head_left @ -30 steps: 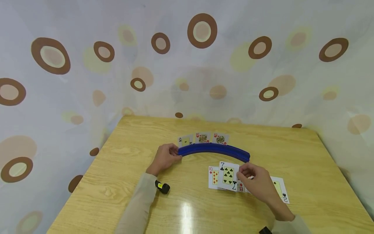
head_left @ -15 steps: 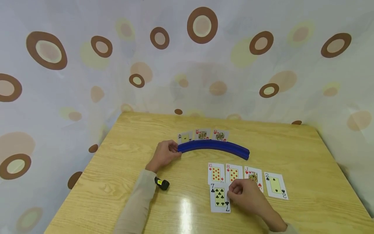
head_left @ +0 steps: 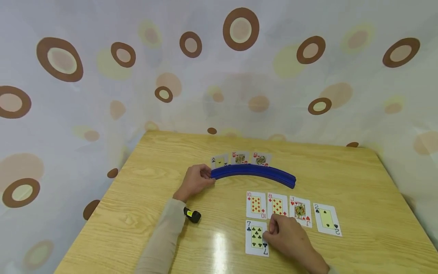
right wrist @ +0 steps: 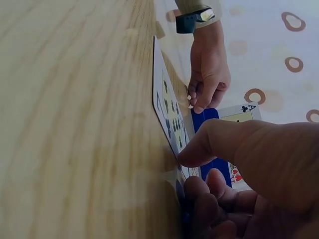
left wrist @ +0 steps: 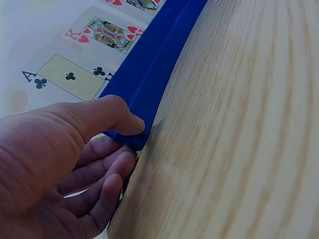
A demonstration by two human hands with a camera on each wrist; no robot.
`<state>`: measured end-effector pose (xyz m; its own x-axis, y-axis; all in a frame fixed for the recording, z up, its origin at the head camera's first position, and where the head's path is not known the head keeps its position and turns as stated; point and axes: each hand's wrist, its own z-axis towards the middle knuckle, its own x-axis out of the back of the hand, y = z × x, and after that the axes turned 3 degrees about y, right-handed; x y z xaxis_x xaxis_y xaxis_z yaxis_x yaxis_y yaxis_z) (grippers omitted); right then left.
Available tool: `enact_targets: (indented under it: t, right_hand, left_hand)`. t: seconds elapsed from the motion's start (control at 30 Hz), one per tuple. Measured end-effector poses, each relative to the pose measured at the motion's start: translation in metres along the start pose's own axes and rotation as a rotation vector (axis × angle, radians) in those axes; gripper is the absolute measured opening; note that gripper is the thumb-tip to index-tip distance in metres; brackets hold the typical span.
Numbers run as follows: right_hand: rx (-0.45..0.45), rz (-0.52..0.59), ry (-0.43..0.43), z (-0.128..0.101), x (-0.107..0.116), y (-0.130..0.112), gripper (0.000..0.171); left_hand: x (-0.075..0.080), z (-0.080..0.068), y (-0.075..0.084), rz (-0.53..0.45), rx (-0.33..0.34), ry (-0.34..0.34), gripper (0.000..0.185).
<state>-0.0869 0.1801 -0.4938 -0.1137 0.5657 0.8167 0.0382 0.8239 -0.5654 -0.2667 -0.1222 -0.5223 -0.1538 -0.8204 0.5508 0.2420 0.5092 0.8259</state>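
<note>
The right hand (head_left: 289, 239) has its thumb and curled fingers on the right edge of the seven of clubs (head_left: 256, 238), pinching that card at its side. The card lies face up and flat on the wooden table (head_left: 137, 213), near the front edge. From the right wrist view, the thumb (right wrist: 199, 149) presses down on the card's edge. Just behind this card is a row of four cards, face up and side by side: the ten of diamonds (head_left: 256, 204), the eight of diamonds (head_left: 277, 206), the jack of hearts (head_left: 300, 211) and the two of spades (head_left: 326, 219). The seven sits apart from the row, just in front of the ten. The left hand (head_left: 194, 182) grips the left end of the blue curved card holder (head_left: 253, 173), with the thumb on top and the fingers tucked under its end. The holder rests on the table, behind the row. Three cards stand in it: the ace of clubs (head_left: 219, 161), the king of hearts (head_left: 240, 157) and a queen (head_left: 261, 159). A small black thing with a yellow spot (head_left: 192, 214) sits by the left sleeve.
</note>
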Motion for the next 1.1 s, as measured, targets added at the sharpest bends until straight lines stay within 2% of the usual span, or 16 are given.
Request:
enact_targets:
  t: [0.2, 0.63, 0.93, 1.1]
  right_hand:
    - [0.040, 0.002, 0.027, -0.002, -0.001, 0.002, 0.026]
    - [0.043, 0.060, 0.045, -0.003, 0.000, 0.005, 0.031]
    - [0.187, 0.153, 0.204, 0.007, 0.000, -0.008, 0.029]
    - [0.246, 0.197, 0.226, 0.013, 0.002, -0.012, 0.024]
  left_hand:
    - [-0.001, 0.001, 0.001, 0.004, -0.004, 0.004, 0.024]
    - [-0.002, 0.000, 0.000, 0.023, -0.003, -0.002, 0.026]
    - [0.000, 0.000, 0.000, 0.028, -0.001, 0.004, 0.026]
    - [-0.001, 0.000, 0.001, 0.023, -0.007, -0.002, 0.026]
